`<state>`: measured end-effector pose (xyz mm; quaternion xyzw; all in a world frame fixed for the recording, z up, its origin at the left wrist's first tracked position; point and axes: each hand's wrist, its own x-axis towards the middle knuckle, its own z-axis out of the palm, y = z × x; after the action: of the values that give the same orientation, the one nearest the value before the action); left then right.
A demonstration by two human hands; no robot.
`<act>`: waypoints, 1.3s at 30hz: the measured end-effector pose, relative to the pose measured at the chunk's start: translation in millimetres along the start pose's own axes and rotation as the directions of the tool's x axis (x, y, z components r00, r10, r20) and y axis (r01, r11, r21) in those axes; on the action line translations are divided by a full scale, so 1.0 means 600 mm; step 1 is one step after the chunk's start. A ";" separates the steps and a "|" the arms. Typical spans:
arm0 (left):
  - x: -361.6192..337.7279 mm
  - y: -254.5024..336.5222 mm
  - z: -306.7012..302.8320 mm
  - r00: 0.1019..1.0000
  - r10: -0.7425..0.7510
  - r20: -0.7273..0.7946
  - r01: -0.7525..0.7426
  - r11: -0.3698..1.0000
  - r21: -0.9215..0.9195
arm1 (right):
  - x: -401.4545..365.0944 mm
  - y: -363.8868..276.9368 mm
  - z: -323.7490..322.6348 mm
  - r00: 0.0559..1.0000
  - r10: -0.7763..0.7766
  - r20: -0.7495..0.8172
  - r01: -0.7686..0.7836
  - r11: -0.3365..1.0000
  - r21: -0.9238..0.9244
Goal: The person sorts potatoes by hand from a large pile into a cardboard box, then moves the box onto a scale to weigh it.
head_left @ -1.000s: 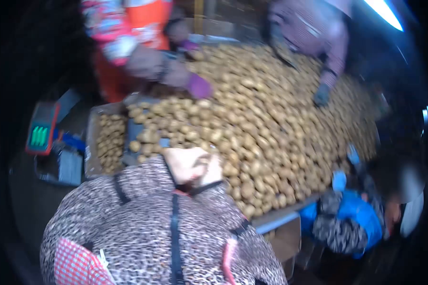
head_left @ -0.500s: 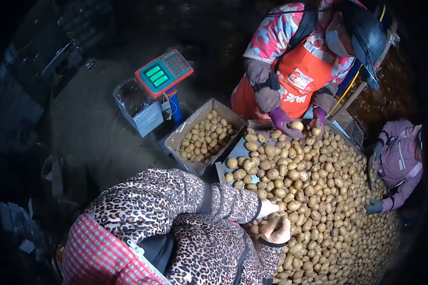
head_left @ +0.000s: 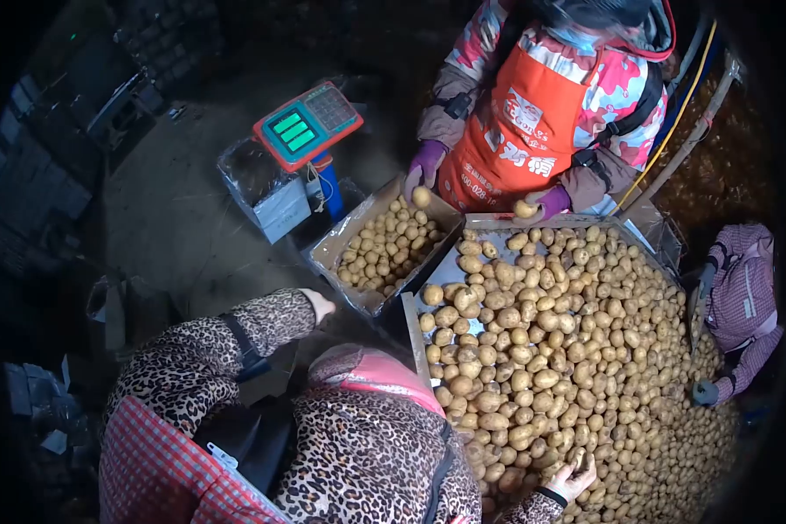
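My left hand point(head_left: 320, 306) reaches out at the left, beyond the leopard-print cuff and near the lower left side of a potato box point(head_left: 326, 255). Its fingers are too unclear to read. At the bottom right, my right hand point(head_left: 573, 479) is over the big potato pile point(head_left: 576, 367), its fingers curled round what looks like a potato point(head_left: 577, 457). Loose potatoes point(head_left: 384, 247) lie inside the box.
Across the pile a co-worker in a red apron point(head_left: 520, 131) holds potatoes in purple-gloved hands. Another person point(head_left: 742, 306) works at the right edge. A scale display point(head_left: 307, 125) stands behind the box. A tray edge point(head_left: 415, 336) borders the pile. A pink-and-grey cloth shape point(head_left: 367, 371) is in front.
My left hand has swung left off the pile, and my right hand has moved down and right. The co-worker's gloved hands have spread apart, one now over the box.
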<state>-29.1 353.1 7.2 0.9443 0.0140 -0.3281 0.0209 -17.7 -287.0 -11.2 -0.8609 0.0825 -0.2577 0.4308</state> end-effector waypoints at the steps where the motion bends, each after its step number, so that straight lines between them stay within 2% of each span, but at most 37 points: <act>1: 0.012 0.018 -0.005 0.999 0.030 0.027 -0.030 1.000 0.005 | 0.003 -0.005 -0.009 1.000 0.017 -0.006 -0.018 0.990 -0.142; 2: 0.017 0.036 -0.009 0.995 0.091 0.029 -0.091 0.996 0.014 | 0.007 -0.025 -0.014 0.999 0.029 -0.017 -0.033 0.959 -0.280; 4: 0.007 0.078 -0.026 0.995 0.096 0.018 -0.094 0.992 -0.080 | 0.020 -0.007 -0.032 0.996 -0.090 -0.027 0.079 0.959 -0.272; 5: -0.001 0.090 -0.026 0.998 0.061 0.025 -0.057 0.991 -0.120 | 0.025 -0.007 -0.042 0.992 -0.119 -0.049 0.100 0.950 -0.296; 6: -0.011 0.097 -0.020 0.999 0.023 0.035 -0.017 0.987 -0.160 | 0.041 0.020 -0.057 0.975 -0.219 -0.041 0.189 0.912 -0.363; 7: -0.017 0.087 0.000 1.000 0.008 0.010 -0.005 0.981 -0.196 | 0.041 0.046 -0.066 0.975 -0.214 -0.057 0.186 0.931 -0.314; 9: -0.047 0.054 0.031 0.998 0.058 -0.007 -0.059 0.993 -0.098 | 0.044 0.046 -0.072 0.976 -0.209 -0.062 0.187 0.949 -0.253; 10: -0.063 0.025 0.055 0.994 0.111 -0.010 -0.112 0.993 -0.031 | 0.046 0.046 -0.072 0.971 -0.237 -0.043 0.201 0.895 -0.398; 12: -0.091 -0.049 0.145 0.996 -0.077 0.050 0.080 0.995 -0.056 | 0.042 0.045 -0.066 0.961 -0.276 -0.001 0.208 0.726 -0.656; 13: -0.105 -0.101 0.211 0.982 -0.161 0.097 0.163 0.987 -0.009 | 0.042 0.067 -0.057 0.986 -0.163 -0.042 0.117 0.844 -0.523; 14: -0.126 -0.147 0.261 0.960 -0.244 0.140 0.240 0.970 0.043 | 0.035 0.062 -0.048 0.992 -0.100 -0.078 0.043 0.843 -0.536; 16: -0.200 -0.175 0.267 0.843 -0.464 0.272 0.492 0.869 -0.042 | 0.009 -0.017 -0.025 0.990 -0.076 -0.117 -0.051 0.586 -0.809; 17: -0.238 -0.187 0.273 0.841 -0.464 0.278 0.506 0.857 -0.099 | 0.002 -0.011 -0.011 0.984 -0.038 -0.175 -0.117 0.606 -0.786; 18: -0.267 -0.198 0.284 0.840 -0.460 0.286 0.516 0.841 -0.162 | -0.006 -0.029 -0.003 0.987 -0.066 -0.147 -0.063 0.681 -0.730; 20: -0.292 -0.198 0.320 0.786 -0.559 0.264 0.610 0.772 -0.179 | -0.026 -0.057 0.015 0.994 -0.044 -0.097 -0.046 0.649 -0.760; 21: -0.294 -0.206 0.335 0.761 -0.600 0.247 0.646 0.739 -0.193 | -0.036 -0.060 0.022 0.985 -0.155 -0.074 0.042 0.637 -0.770; 22: -0.263 -0.270 0.396 0.790 -0.480 0.381 0.558 0.820 -0.124 | -0.042 -0.026 0.023 0.987 -0.154 -0.039 0.062 0.603 -0.795; 24: -0.224 -0.271 0.378 0.807 -0.305 0.505 0.350 0.937 0.008 | -0.069 -0.061 0.044 0.995 -0.101 0.013 0.093 0.848 -0.522; 26: -0.170 -0.279 0.372 0.862 -0.223 0.454 0.244 0.970 0.013 | -0.100 -0.128 0.067 0.998 0.042 0.044 -0.005 0.778 -0.628; 27: -0.146 -0.282 0.365 0.885 -0.179 0.430 0.191 0.981 0.015 | -0.114 -0.129 0.079 0.999 -0.009 0.038 0.029 0.807 -0.590; 28: -0.128 -0.288 0.354 0.938 -0.097 0.334 0.124 0.991 -0.060 | -0.131 -0.120 0.098 0.998 -0.059 0.030 0.065 0.833 -0.549; 29: -0.113 -0.294 0.334 0.969 -0.035 0.243 0.072 0.987 -0.144 | -0.148 -0.110 0.117 0.999 -0.035 0.009 0.034 0.833 -0.552; 30: -0.103 -0.293 0.302 0.980 -0.032 0.196 0.074 0.975 -0.210 | -0.161 -0.147 0.142 0.996 -0.081 0.021 0.083 0.908 -0.410; 32: -0.088 -0.313 0.254 0.983 -0.076 0.170 0.124 0.948 -0.293 | -0.183 -0.139 0.200 0.978 -0.204 0.029 0.191 0.843 -0.503; 33: -0.079 -0.331 0.237 0.975 -0.094 0.201 0.156 0.935 -0.319 | -0.196 -0.191 0.236 0.989 -0.134 0.062 0.148 0.886 -0.440; 34: -0.070 -0.356 0.228 0.974 -0.103 0.204 0.166 0.933 -0.320 | -0.199 -0.243 0.263 0.966 -0.218 0.142 0.260 0.810 -0.525; 36: -0.054 -0.409 0.225 0.970 -0.120 0.213 0.186 0.928 -0.324 | -0.218 -0.325 0.326 0.958 -0.199 0.206 0.279 0.809 -0.518; 37: -0.036 -0.449 0.252 0.962 -0.147 0.231 0.205 0.946 -0.252 | -0.223 -0.342 0.352 0.943 -0.242 0.230 0.325 0.819 -0.473; 39: -0.034 -0.508 0.264 0.936 -0.219 0.275 0.283 0.933 -0.221 | -0.236 -0.400 0.397 0.918 -0.305 0.254 0.389 0.820 -0.420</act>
<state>-155.4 649.3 -113.6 0.8759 0.1753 -0.4377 0.1025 -34.8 78.6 6.0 -0.9580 -0.0553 -0.2282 0.1644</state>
